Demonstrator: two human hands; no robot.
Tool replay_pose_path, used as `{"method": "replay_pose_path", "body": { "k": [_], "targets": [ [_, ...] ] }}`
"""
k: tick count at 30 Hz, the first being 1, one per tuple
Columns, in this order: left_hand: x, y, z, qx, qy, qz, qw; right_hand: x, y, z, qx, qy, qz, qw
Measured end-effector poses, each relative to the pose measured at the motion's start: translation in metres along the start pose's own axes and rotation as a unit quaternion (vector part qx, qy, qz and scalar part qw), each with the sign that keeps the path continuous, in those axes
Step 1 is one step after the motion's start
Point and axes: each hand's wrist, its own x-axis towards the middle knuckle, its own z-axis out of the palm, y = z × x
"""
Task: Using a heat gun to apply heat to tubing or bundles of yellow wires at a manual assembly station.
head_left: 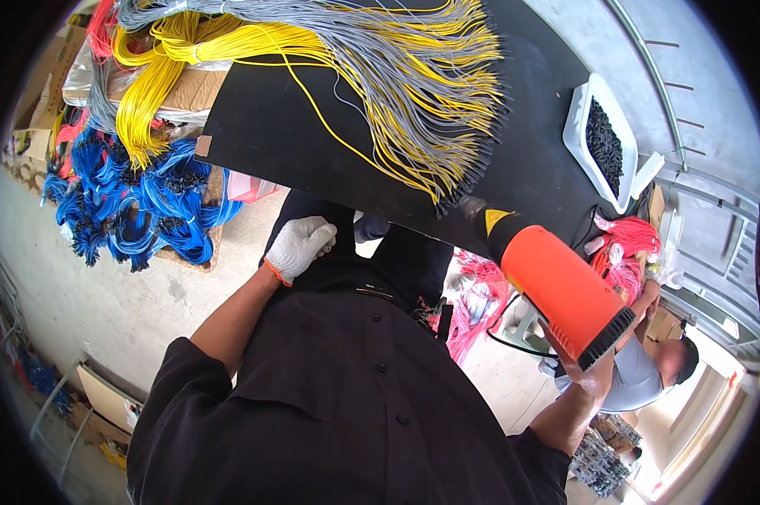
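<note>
My right hand (589, 375) grips an orange and black heat gun (561, 286), whose body hides most of the fingers. The gun's nozzle points at the near end of a spread fan of yellow and grey wires (430, 109) with dark tips, lying on a black table (270, 118). Just short of those tips, the nozzle hangs close to the table's front edge. My left hand (301, 248), in a white knitted glove, rests on my lap with its fingers curled into a loose fist and nothing visible in it.
At the table's right stands a white bin (578, 126) of small black pieces. Bundles of blue wires (144, 206) lie to the left. Red wire bundles (624, 252) sit at the right, near another person (641, 370). A black cord (514, 343) hangs below the heat gun.
</note>
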Motion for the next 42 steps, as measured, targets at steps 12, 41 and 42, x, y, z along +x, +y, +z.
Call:
{"method": "replay_pose_path", "body": {
  "k": [12,41,42],
  "targets": [
    [0.018,0.129,0.041,0.345,0.011,0.534,0.771,-0.002,0.021,0.010,-0.789,0.253,-0.035,0.559],
    [0.076,0.153,0.049,0.447,0.035,0.596,0.666,-0.065,0.026,-0.036,-0.578,0.105,0.193,0.786],
    [0.076,0.152,0.047,0.447,0.029,0.592,0.670,-0.064,0.027,-0.037,-0.615,0.089,0.176,0.763]
  ]
}}
